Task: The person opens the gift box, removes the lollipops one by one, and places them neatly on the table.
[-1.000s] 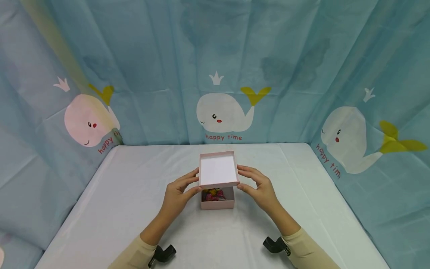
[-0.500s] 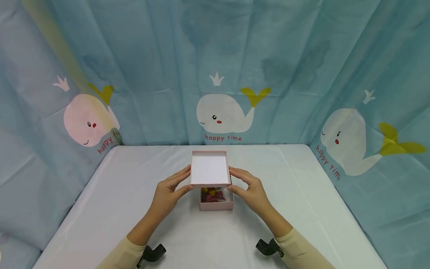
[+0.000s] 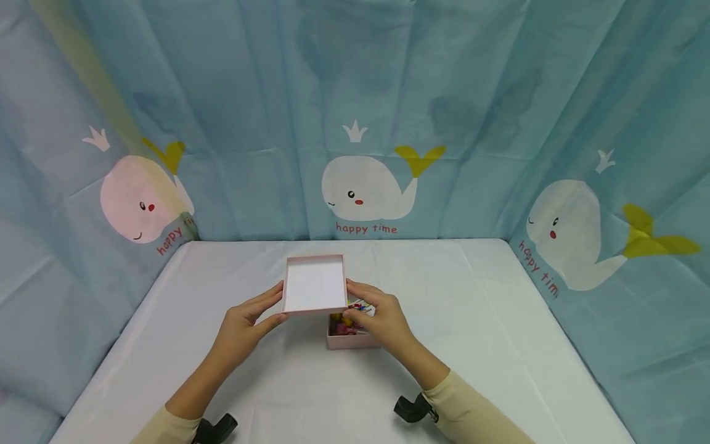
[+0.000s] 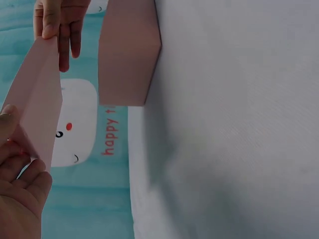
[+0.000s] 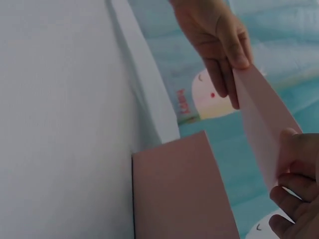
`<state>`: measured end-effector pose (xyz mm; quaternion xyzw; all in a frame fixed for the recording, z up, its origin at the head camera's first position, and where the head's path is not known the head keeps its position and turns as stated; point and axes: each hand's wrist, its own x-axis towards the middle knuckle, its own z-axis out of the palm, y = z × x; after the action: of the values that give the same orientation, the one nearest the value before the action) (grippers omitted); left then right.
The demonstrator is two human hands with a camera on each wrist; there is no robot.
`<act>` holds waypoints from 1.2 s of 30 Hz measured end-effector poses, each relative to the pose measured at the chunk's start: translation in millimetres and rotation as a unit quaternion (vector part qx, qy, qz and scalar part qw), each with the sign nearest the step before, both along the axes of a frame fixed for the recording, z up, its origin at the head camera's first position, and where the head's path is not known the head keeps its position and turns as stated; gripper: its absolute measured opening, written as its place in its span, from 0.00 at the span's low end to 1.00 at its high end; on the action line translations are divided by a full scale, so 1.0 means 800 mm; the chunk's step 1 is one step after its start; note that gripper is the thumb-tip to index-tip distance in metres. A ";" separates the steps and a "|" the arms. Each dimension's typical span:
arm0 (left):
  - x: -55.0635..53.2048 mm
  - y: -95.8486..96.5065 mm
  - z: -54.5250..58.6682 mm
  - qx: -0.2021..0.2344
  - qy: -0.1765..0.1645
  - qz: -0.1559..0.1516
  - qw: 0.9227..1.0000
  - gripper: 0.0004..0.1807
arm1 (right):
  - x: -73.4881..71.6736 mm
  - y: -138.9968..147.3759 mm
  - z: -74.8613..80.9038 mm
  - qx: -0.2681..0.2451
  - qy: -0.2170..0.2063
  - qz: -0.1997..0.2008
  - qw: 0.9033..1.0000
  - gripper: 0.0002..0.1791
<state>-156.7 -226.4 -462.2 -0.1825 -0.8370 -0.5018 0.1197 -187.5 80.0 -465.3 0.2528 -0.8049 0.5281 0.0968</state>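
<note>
A square pink box lid [image 3: 315, 283] with a white inside is held up above the table, its hollow side facing the head camera. My left hand [image 3: 243, 328] grips its left edge between thumb and fingers. The opposite edge is pinched by my right hand [image 3: 384, 317]. Behind and below that hand stands the pink box base [image 3: 354, 341], holding small yellow, red and pink wrapped pieces [image 3: 345, 323] with thin white sticks. The right hand hides part of this base. Both wrist views show the lid [image 4: 37, 94] tilted, apart from the base [image 5: 182, 191].
A white cloth covers the table [image 3: 444, 308]. Blue curtains [image 3: 249, 123] printed with whales hang along its back and both sides. A black wrist mount [image 3: 413, 408] sits by each sleeve.
Both hands have carried the lid leftward, from over the box base to its left side. More of the base's contents now shows. The base stays in place.
</note>
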 end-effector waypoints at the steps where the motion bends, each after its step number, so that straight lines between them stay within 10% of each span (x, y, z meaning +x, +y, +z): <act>1: 0.001 -0.004 -0.002 -0.004 0.002 0.003 1.000 0.32 | 0.000 -0.005 -0.001 0.003 0.003 0.003 1.000 0.31; 17: 0.025 -0.081 -0.029 -0.048 -0.037 0.065 0.996 0.30 | 0.007 -0.095 -0.007 0.115 -0.002 -0.010 0.993 0.29; 36: 0.039 -0.169 -0.060 -0.076 -0.116 0.053 0.989 0.29 | 0.038 -0.190 -0.052 0.128 -0.039 -0.030 0.990 0.23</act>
<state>-125.8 -361.2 -509.8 -0.0873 -0.8896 -0.4471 0.0342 -157.1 -71.6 -507.2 0.2182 -0.8763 0.4268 0.0472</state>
